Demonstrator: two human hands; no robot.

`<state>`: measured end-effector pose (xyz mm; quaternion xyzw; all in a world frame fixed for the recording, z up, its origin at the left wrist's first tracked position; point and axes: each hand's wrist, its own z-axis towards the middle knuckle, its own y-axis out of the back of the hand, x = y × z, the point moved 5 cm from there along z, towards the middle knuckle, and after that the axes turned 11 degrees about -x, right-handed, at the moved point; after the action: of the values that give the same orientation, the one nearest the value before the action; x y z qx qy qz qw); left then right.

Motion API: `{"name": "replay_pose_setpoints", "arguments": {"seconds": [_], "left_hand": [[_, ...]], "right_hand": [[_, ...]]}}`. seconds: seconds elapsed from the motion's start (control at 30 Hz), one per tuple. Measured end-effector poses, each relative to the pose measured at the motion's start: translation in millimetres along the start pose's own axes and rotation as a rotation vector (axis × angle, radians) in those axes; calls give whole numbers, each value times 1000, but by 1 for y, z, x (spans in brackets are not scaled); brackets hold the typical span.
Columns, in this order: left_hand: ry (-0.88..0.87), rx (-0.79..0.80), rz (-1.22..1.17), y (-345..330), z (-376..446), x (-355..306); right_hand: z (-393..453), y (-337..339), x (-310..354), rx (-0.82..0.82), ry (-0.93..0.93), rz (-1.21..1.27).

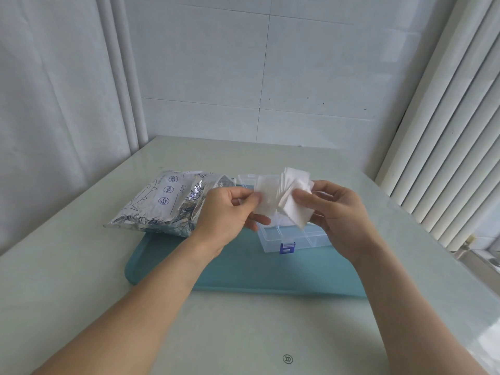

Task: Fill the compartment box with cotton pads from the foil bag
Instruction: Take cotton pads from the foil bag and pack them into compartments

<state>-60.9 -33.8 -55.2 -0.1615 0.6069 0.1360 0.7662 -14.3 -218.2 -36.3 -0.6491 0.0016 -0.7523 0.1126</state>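
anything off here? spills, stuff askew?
No spills or damage. The only untidy thing is the stack of cotton pads in the right hand: fanned out rather than squared. The left hand pinches one pad off it, above the open compartment box.

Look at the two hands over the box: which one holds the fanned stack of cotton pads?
The right hand grips the fanned stack of cotton pads. The left hand pinches only a single pad, drawn off to the stack's left.
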Motion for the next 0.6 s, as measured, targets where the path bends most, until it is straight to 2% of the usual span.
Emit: {"name": "replay_pose_setpoints", "arguments": {"seconds": [0.1,0.2,0.3,0.47,0.6], "left_hand": [[11,16,-32,-3,-3,-2],[51,110,-55,-8,-6,-3],[50,170,-62,-11,-9,-3],[27,127,-85,-9,-8,0],[11,36,-84,-4,-3,2]], "right_hand": [[-3,-6,-3,62,0,-46],[-2,-6,-5,-45,115,-217],[-2,-4,-2,-88,172,-213],[0,-2,-7,-125,122,-276],[-1,-2,-8,-114,100,-314]]}}
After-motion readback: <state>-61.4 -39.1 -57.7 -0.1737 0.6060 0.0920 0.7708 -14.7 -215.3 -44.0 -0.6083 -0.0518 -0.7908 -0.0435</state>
